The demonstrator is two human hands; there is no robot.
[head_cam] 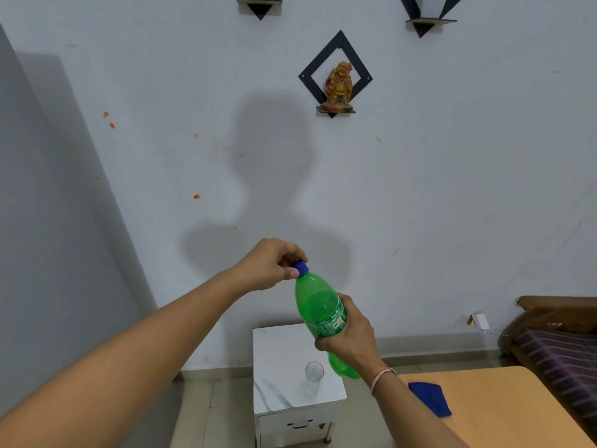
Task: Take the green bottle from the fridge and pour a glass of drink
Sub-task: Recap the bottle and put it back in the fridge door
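White wall ahead. My right hand (350, 337) grips the bottle (319, 310) at 6 o'clock, out of the fridge; my left hand (271, 263) pinches its cap (300, 268). Glass (314, 371) stands empty on the stand (277, 357) below; opening and pouring remain.

I hold the bottle (319, 305) above the small cabinet (277, 357) that stands against the wall. The glass (314, 370) stands on the cabinet, below the bottle. Right of the cabinet is the worktop (504, 405) with a cloth (431, 399) on it; a bed (562, 347) lies behind.
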